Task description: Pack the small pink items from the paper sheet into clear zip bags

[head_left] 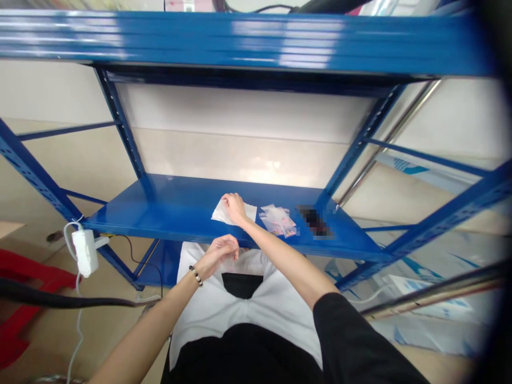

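Note:
My right hand (234, 208) rests over a crumpled white sheet (250, 212) on the blue shelf. Its fingers are bent down and closed, and whatever they pinch is hidden beneath them. Nearer to me, just off the shelf's front edge and above my lap, my left hand (223, 249) is curled shut. A faint see-through patch below its fingers looks like a clear plastic bag (228, 265). A dark and light beaded bracelet (196, 275) circles the left wrist. Right of the sheet lie several small clear zip bags (278, 220) holding tiny pink and orange pieces.
A dark, pixelated object (315, 221) lies on the blue shelf (184, 200) to the right. Overhead runs a thick blue beam (200, 40). A white power adapter (86, 252) with cables hangs at the left, near a red stool (36, 282). Plastic-wrapped packages stand at the right.

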The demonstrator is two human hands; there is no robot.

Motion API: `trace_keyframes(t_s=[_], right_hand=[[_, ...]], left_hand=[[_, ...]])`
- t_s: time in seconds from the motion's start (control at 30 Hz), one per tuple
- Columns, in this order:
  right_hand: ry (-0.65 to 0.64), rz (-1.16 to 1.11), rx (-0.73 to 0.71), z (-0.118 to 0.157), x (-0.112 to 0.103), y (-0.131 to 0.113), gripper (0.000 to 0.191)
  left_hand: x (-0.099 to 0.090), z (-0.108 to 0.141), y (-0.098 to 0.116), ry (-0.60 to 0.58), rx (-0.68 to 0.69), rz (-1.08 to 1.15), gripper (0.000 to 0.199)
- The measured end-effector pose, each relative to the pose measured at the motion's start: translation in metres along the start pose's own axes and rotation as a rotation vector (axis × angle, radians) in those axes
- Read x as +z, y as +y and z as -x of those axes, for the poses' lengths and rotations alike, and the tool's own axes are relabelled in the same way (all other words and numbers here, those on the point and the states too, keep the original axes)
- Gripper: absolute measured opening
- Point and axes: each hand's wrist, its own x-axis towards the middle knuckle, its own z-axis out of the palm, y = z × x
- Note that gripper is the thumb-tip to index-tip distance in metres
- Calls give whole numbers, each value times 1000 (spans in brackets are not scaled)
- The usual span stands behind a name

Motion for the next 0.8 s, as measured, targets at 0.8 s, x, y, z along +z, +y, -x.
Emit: trace_keyframes(t_s=[0.8], right_hand=[[-22, -664, 91, 133, -89, -26, 25]], left_hand=[[10, -4, 7, -38, -113, 7, 30]])
